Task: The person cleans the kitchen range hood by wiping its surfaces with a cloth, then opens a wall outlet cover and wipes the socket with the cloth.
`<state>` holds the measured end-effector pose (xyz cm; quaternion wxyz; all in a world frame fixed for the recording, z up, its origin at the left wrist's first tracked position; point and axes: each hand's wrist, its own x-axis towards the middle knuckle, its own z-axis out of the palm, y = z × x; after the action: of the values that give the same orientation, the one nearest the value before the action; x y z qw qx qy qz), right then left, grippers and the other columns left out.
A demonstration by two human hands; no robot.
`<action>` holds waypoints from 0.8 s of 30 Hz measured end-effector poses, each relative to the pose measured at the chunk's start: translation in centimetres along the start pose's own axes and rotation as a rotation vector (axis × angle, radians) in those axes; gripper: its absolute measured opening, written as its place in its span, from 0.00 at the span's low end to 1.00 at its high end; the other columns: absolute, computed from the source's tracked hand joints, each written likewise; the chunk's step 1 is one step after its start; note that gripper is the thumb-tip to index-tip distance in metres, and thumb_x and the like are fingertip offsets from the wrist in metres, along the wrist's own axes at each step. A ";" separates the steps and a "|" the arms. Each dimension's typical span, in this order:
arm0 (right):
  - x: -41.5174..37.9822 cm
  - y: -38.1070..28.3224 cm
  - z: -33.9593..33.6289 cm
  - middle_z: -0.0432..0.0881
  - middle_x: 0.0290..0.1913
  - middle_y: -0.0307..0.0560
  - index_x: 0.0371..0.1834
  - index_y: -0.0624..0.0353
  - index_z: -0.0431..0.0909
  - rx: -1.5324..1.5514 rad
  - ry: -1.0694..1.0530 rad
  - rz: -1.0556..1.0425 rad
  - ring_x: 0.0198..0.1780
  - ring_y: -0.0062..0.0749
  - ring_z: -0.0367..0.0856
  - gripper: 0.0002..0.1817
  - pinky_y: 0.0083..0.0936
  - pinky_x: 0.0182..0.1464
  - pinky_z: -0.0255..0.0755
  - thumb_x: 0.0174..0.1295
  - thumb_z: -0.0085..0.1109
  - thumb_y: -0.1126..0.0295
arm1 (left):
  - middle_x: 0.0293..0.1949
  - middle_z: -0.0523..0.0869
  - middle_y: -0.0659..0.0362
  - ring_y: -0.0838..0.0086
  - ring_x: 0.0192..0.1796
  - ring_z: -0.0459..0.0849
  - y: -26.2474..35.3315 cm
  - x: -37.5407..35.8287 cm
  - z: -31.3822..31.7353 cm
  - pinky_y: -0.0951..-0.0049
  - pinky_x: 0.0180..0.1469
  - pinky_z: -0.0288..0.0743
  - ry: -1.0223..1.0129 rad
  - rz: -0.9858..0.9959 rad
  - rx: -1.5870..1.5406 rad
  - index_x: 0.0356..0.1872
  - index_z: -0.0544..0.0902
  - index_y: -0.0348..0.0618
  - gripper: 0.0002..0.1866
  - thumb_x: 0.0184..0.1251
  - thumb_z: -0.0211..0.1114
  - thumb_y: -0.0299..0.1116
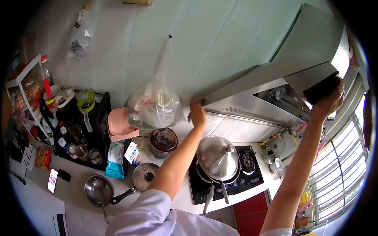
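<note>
My left hand (198,114) is raised at the left end of the steel range hood (240,88), its fingers curled. A small greyish bit shows beside them, too small to name. High on the right, my right hand (331,100) is closed on a dark flat piece (321,89) against the right end of the hood. Below the hood, a wok (199,172) covered by a domed steel lid (217,157) stands on the black gas stove (252,181). Near my left forearm is a brown-stained pot (163,141).
A clear plastic bag (155,104) hangs on the wall beside a pink basin (119,122). On the counter are a small pan (143,177), a steel bowl (91,192) with a ladle, wipes (115,159) and a lit phone (52,180). A barred window (338,169) lies right.
</note>
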<state>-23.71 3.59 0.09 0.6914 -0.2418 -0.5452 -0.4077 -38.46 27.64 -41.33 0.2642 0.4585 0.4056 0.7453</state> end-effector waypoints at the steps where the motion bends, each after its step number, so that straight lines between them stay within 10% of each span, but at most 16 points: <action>1: 0.1 0.2 -0.1 0.82 0.40 0.48 0.47 0.67 0.80 -0.014 -0.016 0.005 0.40 0.32 0.79 0.26 0.30 0.47 0.74 0.73 0.41 0.52 | 0.66 0.69 0.40 0.46 0.67 0.65 0.3 0.2 -0.6 0.54 0.70 0.56 0.021 -0.109 0.032 0.67 0.65 0.35 0.27 0.75 0.42 0.43; 6: -0.2 -0.2 -0.1 0.83 0.47 0.53 0.50 0.69 0.79 -0.117 -0.002 -0.034 0.47 0.38 0.82 0.25 0.33 0.53 0.73 0.74 0.40 0.56 | 0.57 0.77 0.39 0.46 0.61 0.70 0.6 1.6 0.9 0.53 0.64 0.61 0.200 -0.175 0.106 0.63 0.71 0.37 0.24 0.71 0.44 0.39; 12: -0.3 -0.6 -0.2 0.82 0.51 0.56 0.52 0.68 0.78 -0.109 -0.032 0.001 0.51 0.42 0.81 0.23 0.36 0.59 0.72 0.75 0.40 0.59 | 0.45 0.83 0.44 0.51 0.51 0.78 11.1 6.1 -1.7 0.52 0.56 0.68 -0.236 0.167 0.013 0.48 0.77 0.36 0.20 0.71 0.44 0.41; 13: -0.3 -0.6 -0.2 0.82 0.50 0.56 0.51 0.68 0.78 -0.137 -0.035 -0.045 0.51 0.42 0.82 0.22 0.36 0.59 0.72 0.75 0.39 0.60 | 0.43 0.82 0.48 0.59 0.47 0.79 14.6 7.2 -3.3 0.59 0.51 0.71 -0.461 -0.213 -0.030 0.48 0.78 0.38 0.21 0.72 0.44 0.43; 16: -0.5 -1.2 0.1 0.83 0.44 0.53 0.47 0.66 0.79 -0.128 -0.004 -0.033 0.46 0.37 0.81 0.22 0.32 0.55 0.72 0.74 0.39 0.59 | 0.36 0.79 0.57 0.75 0.38 0.78 13.3 9.0 -1.4 0.70 0.41 0.72 -0.701 -0.546 -0.203 0.45 0.80 0.44 0.21 0.73 0.44 0.47; 24: -0.4 -1.3 0.5 0.79 0.37 0.45 0.43 0.66 0.79 -0.026 -0.022 -0.019 0.38 0.28 0.75 0.24 0.26 0.48 0.68 0.73 0.40 0.54 | 0.44 0.83 0.61 0.80 0.41 0.77 28.2 6.9 -4.1 0.80 0.48 0.71 -0.903 -0.102 -0.619 0.59 0.76 0.43 0.25 0.75 0.42 0.49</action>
<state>-25.11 3.35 -0.28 0.6783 -0.2501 -0.5496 -0.4187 -45.84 16.48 -15.28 0.5704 0.6134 0.0354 0.5451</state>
